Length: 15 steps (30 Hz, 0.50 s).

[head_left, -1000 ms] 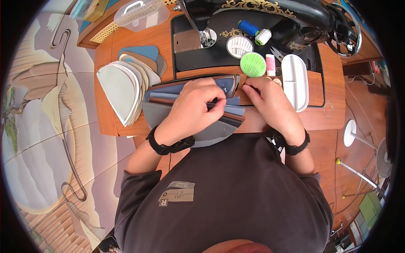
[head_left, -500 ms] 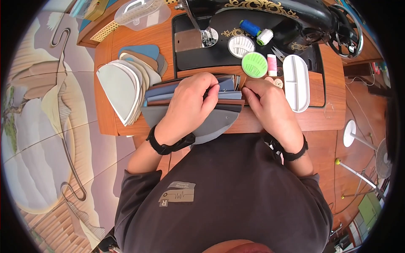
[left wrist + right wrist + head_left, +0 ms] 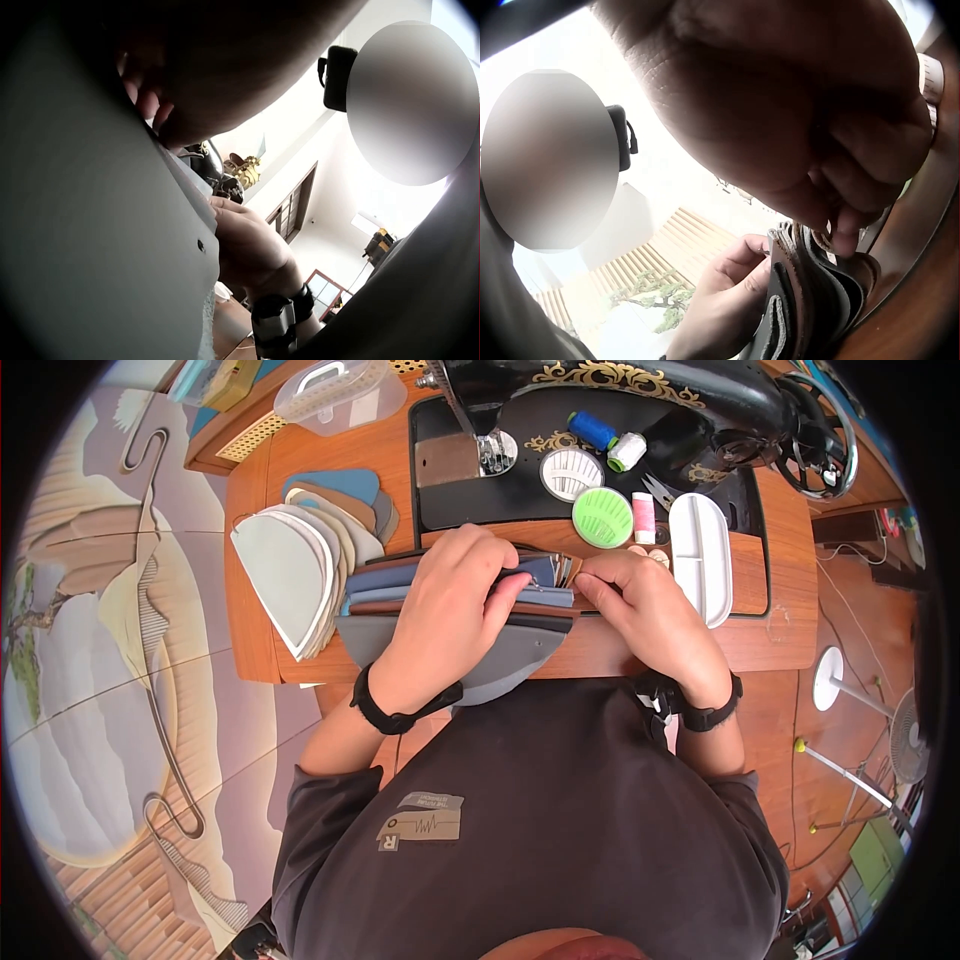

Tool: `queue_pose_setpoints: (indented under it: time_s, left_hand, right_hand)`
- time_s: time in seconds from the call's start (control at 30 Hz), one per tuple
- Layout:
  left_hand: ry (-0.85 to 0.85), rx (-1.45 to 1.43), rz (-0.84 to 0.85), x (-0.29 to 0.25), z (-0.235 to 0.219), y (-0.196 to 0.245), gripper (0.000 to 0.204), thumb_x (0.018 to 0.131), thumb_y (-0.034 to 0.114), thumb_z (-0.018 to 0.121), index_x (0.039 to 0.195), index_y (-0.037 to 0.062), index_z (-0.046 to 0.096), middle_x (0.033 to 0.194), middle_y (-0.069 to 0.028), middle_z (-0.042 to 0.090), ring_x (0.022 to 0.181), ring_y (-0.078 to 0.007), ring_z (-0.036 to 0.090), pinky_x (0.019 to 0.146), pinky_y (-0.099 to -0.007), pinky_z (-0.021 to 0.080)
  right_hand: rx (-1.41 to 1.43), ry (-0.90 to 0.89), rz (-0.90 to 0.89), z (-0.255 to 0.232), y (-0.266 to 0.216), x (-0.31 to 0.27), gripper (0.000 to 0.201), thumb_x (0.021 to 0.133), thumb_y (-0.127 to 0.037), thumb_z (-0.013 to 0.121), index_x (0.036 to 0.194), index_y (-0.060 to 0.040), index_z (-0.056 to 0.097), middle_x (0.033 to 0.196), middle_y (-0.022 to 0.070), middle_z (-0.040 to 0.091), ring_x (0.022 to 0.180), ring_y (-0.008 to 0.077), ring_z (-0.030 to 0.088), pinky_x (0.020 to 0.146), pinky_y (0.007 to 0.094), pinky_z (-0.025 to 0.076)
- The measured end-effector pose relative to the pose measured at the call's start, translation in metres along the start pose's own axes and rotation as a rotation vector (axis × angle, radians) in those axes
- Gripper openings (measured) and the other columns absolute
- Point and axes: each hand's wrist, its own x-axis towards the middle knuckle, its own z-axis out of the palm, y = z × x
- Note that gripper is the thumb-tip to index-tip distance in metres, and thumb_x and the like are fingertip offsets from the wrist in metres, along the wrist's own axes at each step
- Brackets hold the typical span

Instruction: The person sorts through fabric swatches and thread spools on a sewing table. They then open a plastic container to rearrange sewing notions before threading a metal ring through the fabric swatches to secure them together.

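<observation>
A bundle of folded leather-like sheets in blue, brown and grey lies at the table's front edge, with a blue sheet (image 3: pixel 388 576) and a grey semicircular sheet (image 3: pixel 510 650) showing. My left hand (image 3: pixel 450 605) grips the bundle from above, thumb and fingers curled round the layers. At the bundle's right end, my right hand (image 3: pixel 650 610) pinches a brown layer's edge between thumb and fingers. In the right wrist view, the stacked layers (image 3: pixel 802 292) stand on edge under the right hand's fingertips. The left wrist view shows a grey sheet (image 3: pixel 112 225) filling the left side.
Behind are a black sewing machine (image 3: pixel 620 385), a blue spool (image 3: pixel 592 430), a green needle disc (image 3: pixel 603 517), a pink spool (image 3: pixel 643 518) and scissors (image 3: pixel 658 492). A white tray (image 3: pixel 699 560) stands right; pale sheets (image 3: pixel 285 575) fan out left; a clear box (image 3: pixel 340 400) sits back left.
The layers at the right end have come closer together, and the right hand now holds a brown edge there. The left thumb has shifted slightly to the right over the blue layers.
</observation>
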Motion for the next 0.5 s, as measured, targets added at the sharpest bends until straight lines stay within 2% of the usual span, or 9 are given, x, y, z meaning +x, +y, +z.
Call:
queue_pose_setpoints:
  time_s: [0.07,0.17,0.27,0.5]
  left_hand:
    - [-0.022,-0.069,0.021,-0.002,0.000,-0.002,0.021,0.084,0.004,0.076,0.097,0.0016,0.060,0.093,-0.0135,0.059,0.090,-0.0343,0.058,0.079,-0.0425,0.047]
    - [-0.054,-0.057,0.143,0.001,-0.008,-0.008,0.020,0.083,0.005,0.076,0.099,0.0024,0.063,0.092,-0.0127,0.058,0.091,-0.0339,0.058,0.081,-0.0419,0.047]
    - [-0.167,0.020,0.106,0.000,-0.012,-0.004,0.019,0.084,0.002,0.075,0.100,0.0016,0.065,0.097,-0.0120,0.060,0.095,-0.0325,0.059,0.085,-0.0404,0.048]
    - [-0.181,0.027,0.016,-0.001,-0.005,-0.002,0.016,0.085,0.005,0.074,0.099,0.0023,0.066,0.096,-0.0125,0.063,0.091,-0.0335,0.062,0.079,-0.0420,0.050]
  right_hand:
    - [0.024,-0.043,0.015,-0.002,0.000,0.001,0.019,0.098,-0.010,0.060,0.091,0.0052,0.068,0.084,0.0158,0.068,0.081,0.0292,0.059,0.080,0.0384,0.046]
    - [0.039,-0.035,0.024,0.000,0.001,0.001,0.021,0.099,-0.011,0.059,0.089,0.0047,0.068,0.083,0.0146,0.068,0.081,0.0277,0.058,0.081,0.0379,0.045]
    - [0.048,-0.027,0.036,0.000,0.003,0.001,0.022,0.100,-0.011,0.059,0.088,0.0052,0.067,0.082,0.0137,0.068,0.079,0.0262,0.058,0.080,0.0375,0.045]
    - [0.081,-0.025,0.067,0.002,0.002,0.002,0.022,0.101,-0.010,0.059,0.088,0.0060,0.067,0.080,0.0128,0.068,0.078,0.0238,0.060,0.077,0.0358,0.047]
